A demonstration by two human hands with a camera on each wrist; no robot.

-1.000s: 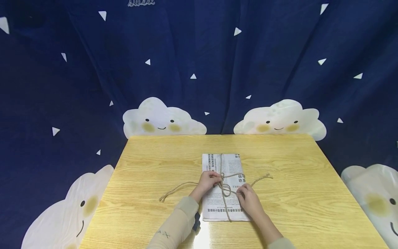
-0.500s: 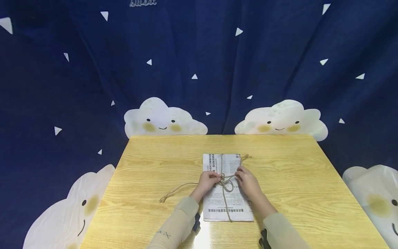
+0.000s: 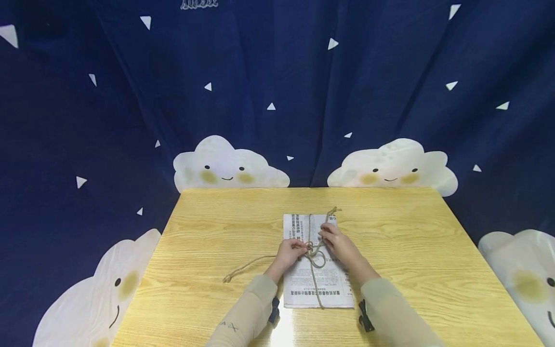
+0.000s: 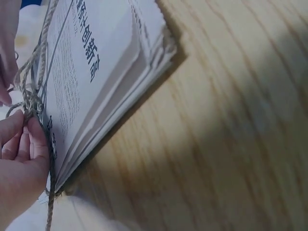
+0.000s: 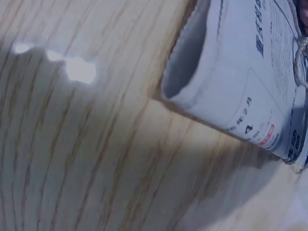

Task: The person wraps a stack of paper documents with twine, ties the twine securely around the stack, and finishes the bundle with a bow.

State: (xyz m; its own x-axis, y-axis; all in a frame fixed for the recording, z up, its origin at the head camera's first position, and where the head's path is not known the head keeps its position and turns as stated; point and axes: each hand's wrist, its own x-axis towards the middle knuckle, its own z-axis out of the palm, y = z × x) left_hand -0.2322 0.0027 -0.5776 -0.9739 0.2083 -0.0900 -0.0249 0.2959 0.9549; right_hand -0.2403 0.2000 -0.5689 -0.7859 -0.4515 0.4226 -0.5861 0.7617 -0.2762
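Observation:
A folded newspaper bundle (image 3: 299,284) lies on the table with brown twine (image 3: 314,279) crossed over it. Near its middle the twine forms a knot with a loop (image 3: 320,260). My left hand (image 3: 288,255) pinches the twine at the knot between thumb and fingertips; the left wrist view shows this grip on the twine (image 4: 32,101) close up. With its fingers my right hand (image 3: 340,243) holds one twine end, whose frayed tip (image 3: 334,210) points past the bundle's far edge. The right wrist view shows mostly the newspaper's folded corner (image 5: 231,96), the right hand being almost out of it.
The other twine end (image 3: 243,267) trails left across the wooden table (image 3: 208,226). Behind the table hangs a dark blue curtain (image 3: 243,72) with white triangles and clouds. Dark straps (image 3: 364,315) sit at both wrists.
My right hand has moved up and inward from the bundle's right side, carrying its twine end from pointing right to pointing away. The left hand stays at the knot.

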